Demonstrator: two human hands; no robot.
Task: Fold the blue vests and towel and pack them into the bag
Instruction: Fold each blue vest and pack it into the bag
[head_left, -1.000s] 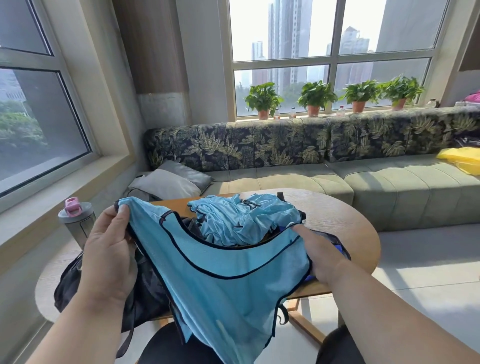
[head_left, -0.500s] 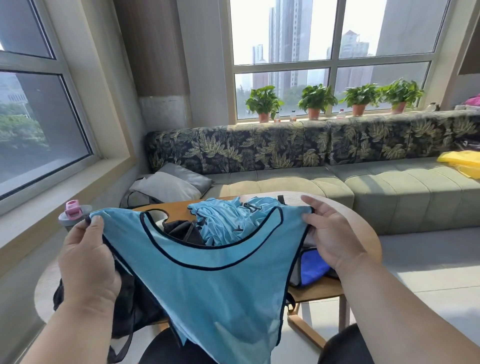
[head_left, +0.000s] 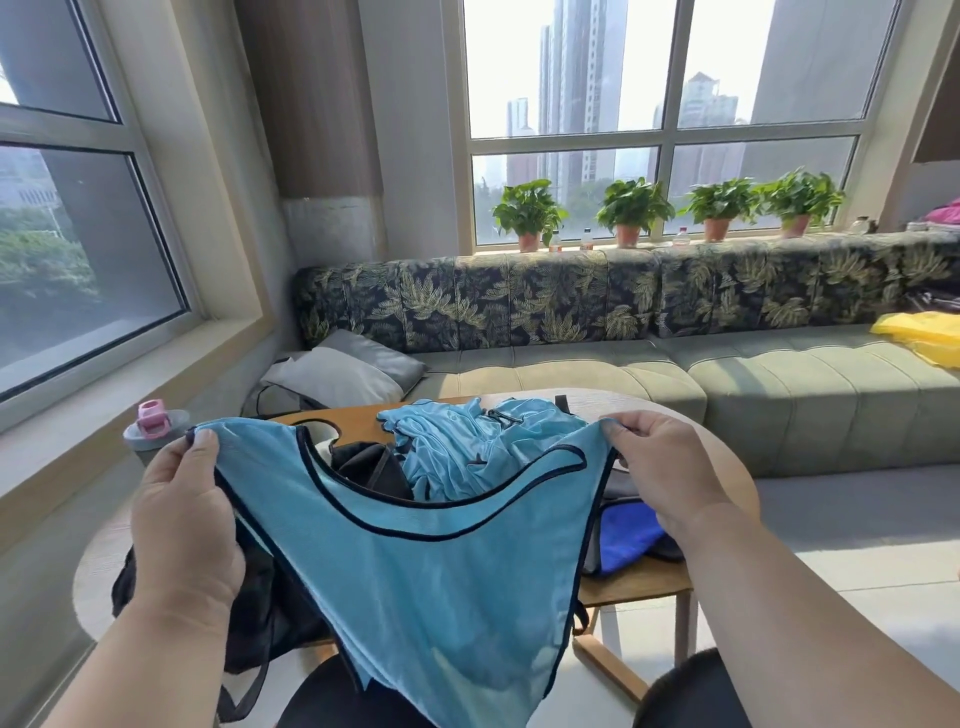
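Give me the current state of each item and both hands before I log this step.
Held vest: spread open, unfolded, hanging between both hands.
Left hand: pinching the vest's left shoulder.
Right hand: pinching its right shoulder.
Second vest: crumpled on the table.
Blue towel: bunched, unfolded.
Black bag: slumped, not yet packed.

Vest (head_left: 415, 571) now spread wider

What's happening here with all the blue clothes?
A person is holding up a light blue mesh vest with dark trim, left hand and right hand each pinching a shoulder. More crumpled light blue vests, a dark blue towel and a black bag wait on the round wooden table.
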